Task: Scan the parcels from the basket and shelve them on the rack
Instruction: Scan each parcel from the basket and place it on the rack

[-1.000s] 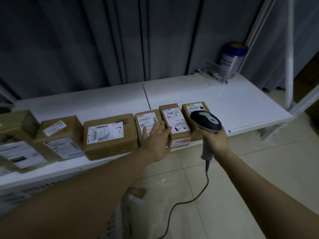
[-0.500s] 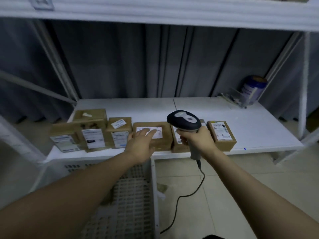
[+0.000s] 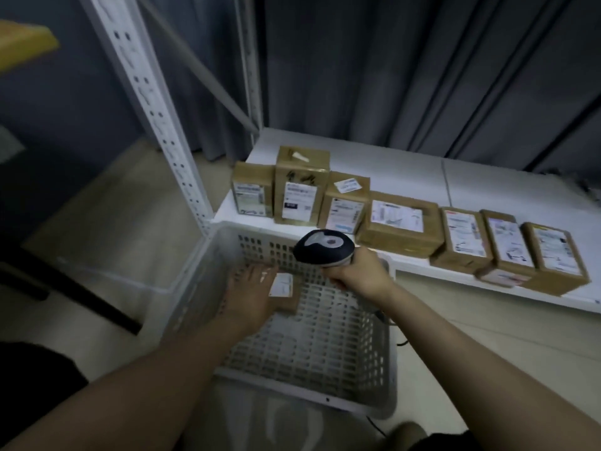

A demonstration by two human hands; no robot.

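Note:
A small brown parcel (image 3: 283, 289) with a white label lies on the floor of the grey slatted basket (image 3: 302, 390), near its far left corner. My left hand (image 3: 250, 296) reaches into the basket and lies on the parcel's left part with fingers stretched out. My right hand (image 3: 361, 275) grips the handle of the dark barcode scanner (image 3: 323, 247), which hangs over the basket's far edge just right of the parcel. Several labelled brown parcels (image 3: 400, 222) stand in a row along the front of the white rack shelf (image 3: 487, 177).
A white perforated rack upright (image 3: 156, 118) rises left of the basket, with a diagonal brace behind it. Dark curtains hang behind the shelf. The scanner cable (image 3: 401, 342) trails to the tiled floor at the basket's right. A clear bin (image 3: 107, 281) sits to the left.
My view has swung left and down from the shelf to the basket. My left hand left the shelved parcels and dropped onto the parcel in the basket. The scanner moved with my right hand over the basket.

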